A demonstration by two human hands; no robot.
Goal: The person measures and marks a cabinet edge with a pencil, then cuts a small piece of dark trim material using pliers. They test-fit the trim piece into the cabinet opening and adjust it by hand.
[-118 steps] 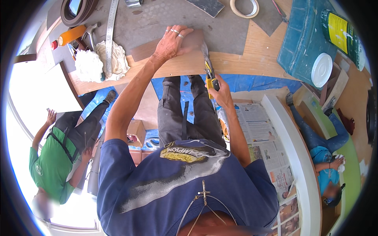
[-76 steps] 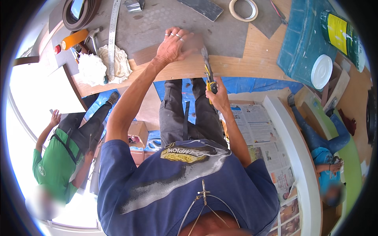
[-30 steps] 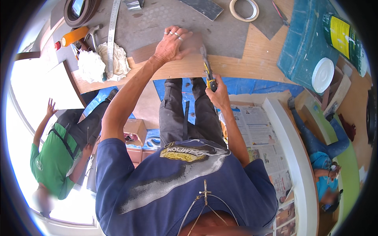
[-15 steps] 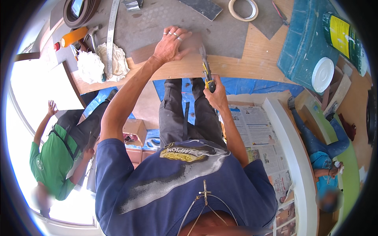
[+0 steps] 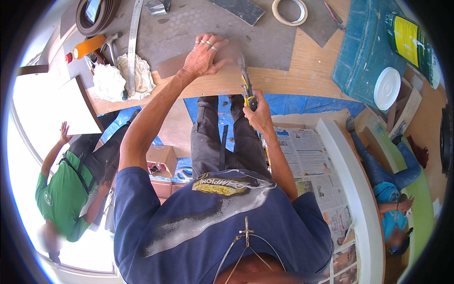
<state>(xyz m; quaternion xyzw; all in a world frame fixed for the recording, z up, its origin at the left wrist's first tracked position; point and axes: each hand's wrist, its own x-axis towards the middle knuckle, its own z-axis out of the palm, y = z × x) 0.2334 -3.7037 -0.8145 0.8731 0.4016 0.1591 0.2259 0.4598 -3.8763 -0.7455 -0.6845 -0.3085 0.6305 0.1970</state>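
Note:
My left hand (image 5: 204,56) lies on a brown strip (image 5: 171,67) on the workbench, fingers flat and apart, thumb stretched toward the right. The strip's right end is blurred beside the thumb. My right hand (image 5: 258,112) is closed round the yellow and black handles of cutting snips (image 5: 247,87) at the bench's front edge. Their blades point away from me, close to the blurred strip end. I cannot tell whether the blades touch it.
On the wooden bench (image 5: 312,66) lie a tape roll (image 5: 289,22), a dark offcut (image 5: 239,9), a steel ruler (image 5: 133,47), a hammer (image 5: 111,45), white cloth (image 5: 109,83) and an orange bottle (image 5: 89,46). A teal container (image 5: 362,52) stands right. Two people work nearby, left and right.
My hands and the snips stay nearly in place. At the right, the other person's head and hands have shifted slightly.

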